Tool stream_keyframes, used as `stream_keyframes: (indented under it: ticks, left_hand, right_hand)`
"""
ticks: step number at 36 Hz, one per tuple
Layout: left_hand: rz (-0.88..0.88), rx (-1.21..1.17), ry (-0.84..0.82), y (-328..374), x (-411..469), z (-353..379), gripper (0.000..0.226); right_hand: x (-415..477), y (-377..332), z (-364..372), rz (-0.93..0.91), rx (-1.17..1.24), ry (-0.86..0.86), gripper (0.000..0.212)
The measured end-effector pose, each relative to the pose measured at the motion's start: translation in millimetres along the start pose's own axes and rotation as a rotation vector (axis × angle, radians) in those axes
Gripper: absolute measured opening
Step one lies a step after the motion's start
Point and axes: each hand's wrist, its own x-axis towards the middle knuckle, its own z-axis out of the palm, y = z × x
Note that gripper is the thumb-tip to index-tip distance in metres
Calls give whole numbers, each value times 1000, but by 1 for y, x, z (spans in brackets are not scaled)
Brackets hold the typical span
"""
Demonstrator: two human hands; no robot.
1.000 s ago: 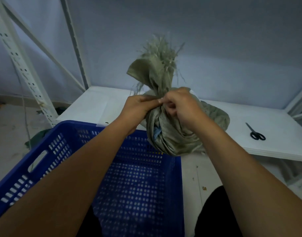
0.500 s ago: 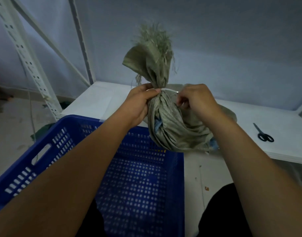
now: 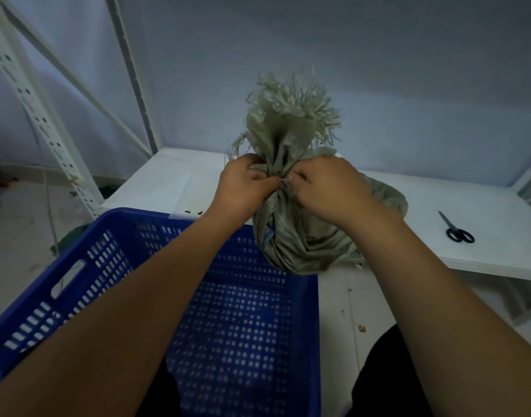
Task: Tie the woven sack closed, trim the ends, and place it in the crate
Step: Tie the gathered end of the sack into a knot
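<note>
Pinching tight, left hand (image 3: pixel 243 188) and right hand (image 3: pixel 327 189) meet fingertip to fingertip on the gathered neck of the sack (image 3: pixel 303 245), with what seems a thin tie (image 3: pixel 284 182) between them. Tying looks the step in hand; the sack sits at the table (image 3: pixel 174 176) edge, overhanging the far rim of the crate (image 3: pixel 131 219). Next the knot likely needs cinching, then a reach right to the scissors (image 3: pixel 457 231) for trimming

Left hand (image 3: pixel 243 185) and right hand (image 3: pixel 327 188) pinch the woven sack (image 3: pixel 300 236) neck above the crate (image 3: pixel 113 245).
</note>
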Motion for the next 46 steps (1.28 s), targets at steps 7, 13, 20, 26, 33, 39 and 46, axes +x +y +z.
stream_keyframes:
  ticks: [7,13,20,26,33,39,46]
  left_hand:
    - [4,100,-20,-4,-3,6,31]
    - [64,190,-32,-6,-6,14,29]
    - [38,162,-90,-3,-7,11,16]
    - [-32,381,-200,-1,-10,12,39]
    - [-148,544,-320,-7,-13,15,39]
    - [-150,546,-327,-1,-14,14,41]
    - [-144,558,-332,1,-18,14,25]
  right_hand:
    - [0,2,6,119,-164,-272,21]
    - [-1,3,16,156,4,-344,17]
    - [0,-9,21,235,-49,-189,28]
    - [-2,-16,33,188,-27,-162,38]
    - [-2,-10,41,106,-26,-115,40]
    - [-1,-5,43,70,18,-84,44]
    - [-4,-5,45,41,58,-78,44]
